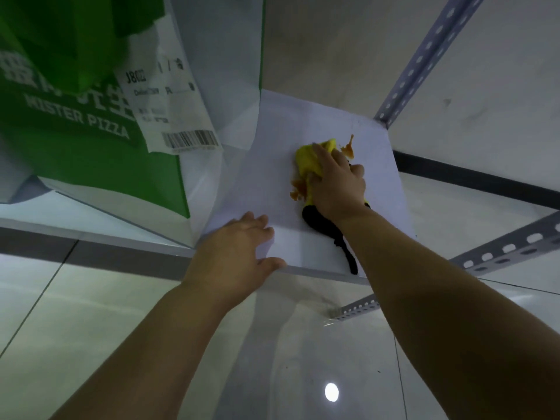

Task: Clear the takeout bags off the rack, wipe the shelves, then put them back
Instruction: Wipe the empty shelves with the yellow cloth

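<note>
The right hand (336, 183) lies palm-down on a bunched yellow cloth (307, 160), fingers stretched over it and pressing it onto the white shelf (303, 125), thumb out to the right side; it is not clenched round the cloth, only bearing on it. A black part of the cloth (321, 222) trails from under the wrist toward the front edge of the shelf; orange smears (348, 150) show on the shelf just beyond the fingertips, and more at the cloth's left side. The left hand (233, 253) rests open on the front edge of the same shelf, fingers spread flat on top and the thumb along the lip, holding nothing; it is near the cloth but apart from it. To the left of both hands a green takeout bag (75, 131) printed "MISTER PIZZA" stands upright on the shelf, its white side panel facing the wiped area; a paper receipt (169, 110) with a barcode hangs on its front. A perforated grey post (424, 56) rises at the shelf's far right corner; a similar rail (509, 247) runs off to the right; a pale wall (333, 40) stands behind. Below lies a glossy tiled floor (121, 313) with a round light reflection (331, 391).
</note>
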`<state>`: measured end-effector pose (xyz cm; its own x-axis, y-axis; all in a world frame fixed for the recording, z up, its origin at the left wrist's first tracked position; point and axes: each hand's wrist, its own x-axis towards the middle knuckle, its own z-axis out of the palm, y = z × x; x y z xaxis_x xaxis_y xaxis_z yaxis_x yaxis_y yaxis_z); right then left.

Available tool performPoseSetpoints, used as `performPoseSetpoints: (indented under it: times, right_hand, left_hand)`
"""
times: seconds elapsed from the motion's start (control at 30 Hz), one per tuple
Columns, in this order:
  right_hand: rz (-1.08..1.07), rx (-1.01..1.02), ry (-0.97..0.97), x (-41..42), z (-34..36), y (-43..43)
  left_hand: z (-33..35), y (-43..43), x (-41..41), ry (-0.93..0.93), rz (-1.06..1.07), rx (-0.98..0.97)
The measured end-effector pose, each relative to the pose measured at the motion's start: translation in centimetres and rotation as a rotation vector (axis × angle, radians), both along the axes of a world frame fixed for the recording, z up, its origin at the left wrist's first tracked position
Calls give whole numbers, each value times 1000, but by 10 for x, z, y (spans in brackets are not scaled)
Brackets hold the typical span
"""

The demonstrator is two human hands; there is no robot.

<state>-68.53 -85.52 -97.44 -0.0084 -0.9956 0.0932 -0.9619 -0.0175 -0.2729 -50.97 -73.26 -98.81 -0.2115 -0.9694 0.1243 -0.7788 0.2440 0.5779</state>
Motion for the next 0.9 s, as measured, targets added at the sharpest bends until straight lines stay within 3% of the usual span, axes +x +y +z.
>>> performPoseSetpoints:
  times: [0.17, 0.37, 0.53, 0.7, 0.9]
  right_hand:
    - [239, 8, 17, 8, 1, 1]
    - [433, -18, -59, -11, 4, 73]
    - [247, 39, 0, -40, 8, 71]
    - [12, 62, 40, -17, 11, 33]
    - [384, -63, -45, -18, 2, 101]
  left_hand:
    - [0, -3, -2, 58, 38, 27]
    - [3, -1, -2, 54, 68, 36]
    - [3, 1, -2, 26, 68, 34]
    - [2, 4, -3, 36, 79, 1]
    - [3, 5, -2, 50, 89, -20]
